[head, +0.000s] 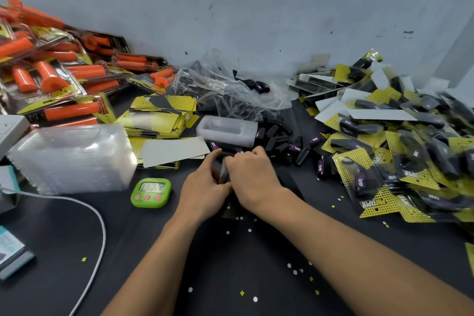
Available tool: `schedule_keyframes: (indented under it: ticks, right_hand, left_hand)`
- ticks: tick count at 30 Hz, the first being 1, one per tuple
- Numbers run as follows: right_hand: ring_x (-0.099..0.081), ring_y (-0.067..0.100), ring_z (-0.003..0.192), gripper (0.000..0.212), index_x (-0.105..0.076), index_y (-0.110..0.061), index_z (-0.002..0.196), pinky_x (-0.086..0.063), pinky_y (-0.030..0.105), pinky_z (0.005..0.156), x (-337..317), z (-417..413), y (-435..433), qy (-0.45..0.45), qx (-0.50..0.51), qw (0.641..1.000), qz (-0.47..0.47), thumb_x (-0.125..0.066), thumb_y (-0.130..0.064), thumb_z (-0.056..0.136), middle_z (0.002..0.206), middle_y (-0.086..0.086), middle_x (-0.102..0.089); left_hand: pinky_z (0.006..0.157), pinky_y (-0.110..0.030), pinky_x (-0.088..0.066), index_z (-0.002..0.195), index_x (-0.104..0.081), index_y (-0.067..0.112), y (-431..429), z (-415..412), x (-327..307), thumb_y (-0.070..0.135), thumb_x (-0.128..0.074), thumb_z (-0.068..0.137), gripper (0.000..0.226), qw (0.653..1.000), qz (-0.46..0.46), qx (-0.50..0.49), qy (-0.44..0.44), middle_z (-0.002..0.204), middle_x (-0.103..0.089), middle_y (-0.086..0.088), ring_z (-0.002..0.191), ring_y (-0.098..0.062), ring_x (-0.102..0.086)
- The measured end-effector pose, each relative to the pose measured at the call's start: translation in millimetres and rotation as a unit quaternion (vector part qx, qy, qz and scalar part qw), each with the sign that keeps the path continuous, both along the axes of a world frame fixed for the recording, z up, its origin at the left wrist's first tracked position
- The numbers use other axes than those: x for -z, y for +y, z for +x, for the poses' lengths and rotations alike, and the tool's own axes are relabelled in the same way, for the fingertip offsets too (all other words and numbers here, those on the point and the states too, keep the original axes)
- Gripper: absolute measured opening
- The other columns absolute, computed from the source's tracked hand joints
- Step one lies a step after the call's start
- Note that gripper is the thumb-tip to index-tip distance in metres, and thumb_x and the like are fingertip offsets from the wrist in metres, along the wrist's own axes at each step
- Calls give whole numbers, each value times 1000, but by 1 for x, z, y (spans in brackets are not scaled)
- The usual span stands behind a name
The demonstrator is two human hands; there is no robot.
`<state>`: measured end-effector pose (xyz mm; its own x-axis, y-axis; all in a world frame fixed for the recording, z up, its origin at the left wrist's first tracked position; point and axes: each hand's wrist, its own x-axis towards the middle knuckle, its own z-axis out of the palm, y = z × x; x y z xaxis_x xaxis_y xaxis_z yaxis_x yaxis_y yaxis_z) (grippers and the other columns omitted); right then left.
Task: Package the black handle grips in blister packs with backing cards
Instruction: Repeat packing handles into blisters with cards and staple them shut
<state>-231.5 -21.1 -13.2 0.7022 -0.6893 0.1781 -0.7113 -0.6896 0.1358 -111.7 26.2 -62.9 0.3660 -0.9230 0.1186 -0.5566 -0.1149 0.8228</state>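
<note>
Both hands meet just right of the green timer (151, 192), slightly farther back on the tabletop (256, 277). The left hand (205, 188) and right hand (252, 177) are knuckle to knuckle, fingers curled inward, pinching one dark piece (222, 174) between them. A clear glint on it suggests a blister over a grip, but the hands cover most of it and I cannot tell for sure.

The loose black handle grips (282, 143) are heaped right of the timer and behind it, touching the fingertips. Backing cards (161, 115) are stacked straight behind the timer. Empty blister shells (74, 156) are stacked to its left.

Risks, as I judge them:
- With so tight a two-handed pinch on a small slick piece, the grip could squirt out, or the shell could crease.
- The knuckles sit against the loose heap, so a push forward could scatter grips, or tip the clear shell (228, 131) resting on top of them.
- Punched paper dots (250, 230) lie in front of the hands, right of the timer, and one could get sealed inside a pack.
- The finished packs (397, 156), far right of the timer, are piled steeply and could slide into the working patch.
- A white cable (101, 226) loops left of the timer and could snag a sweeping forearm.
</note>
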Motion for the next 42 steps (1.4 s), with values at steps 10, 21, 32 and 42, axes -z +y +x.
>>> schedule_keyframes:
  ticks: [10, 21, 32, 42]
  right_hand:
    - [-68, 25, 86, 21, -70, -29, 109, -34, 31, 72, -47, -46, 14, -186, 21, 982, -32, -65, -23, 90, 92, -1, -75]
    - [-40, 29, 140, 92, -28, -24, 156, -37, 44, 114, 22, -201, -1, -274, 325, 900, 94, -83, -26, 83, 148, 5, -49]
    - [-66, -10, 92, 101, -39, -70, 131, -43, -2, 83, 33, -215, 11, -542, 226, 805, 84, -96, -16, 66, 111, -56, -54]
    - [-52, 6, 131, 87, -42, -55, 133, -46, 46, 113, 46, -196, 15, -441, 133, 880, 112, -83, -2, 76, 122, -49, -57]
  left_hand:
    - [77, -37, -54, 141, -42, 54, -6, 1, 4, 35, -77, 70, 81, 998, 15, -22, -50, 80, -66, 10, 83, -14, -65]
    - [73, -35, -44, 140, -50, 44, -12, 0, 9, 41, -78, 75, 72, 994, 15, -58, -93, 84, -61, 20, 85, -20, -61]
    - [70, -36, -42, 137, -55, 42, -14, 6, 13, 35, -82, 76, 67, 994, -4, -74, -80, 81, -65, 12, 81, -7, -60]
    - [63, -23, -40, 134, -56, 44, -14, 7, 16, 37, -81, 75, 64, 994, -7, -75, -76, 79, -65, 12, 77, -1, -59]
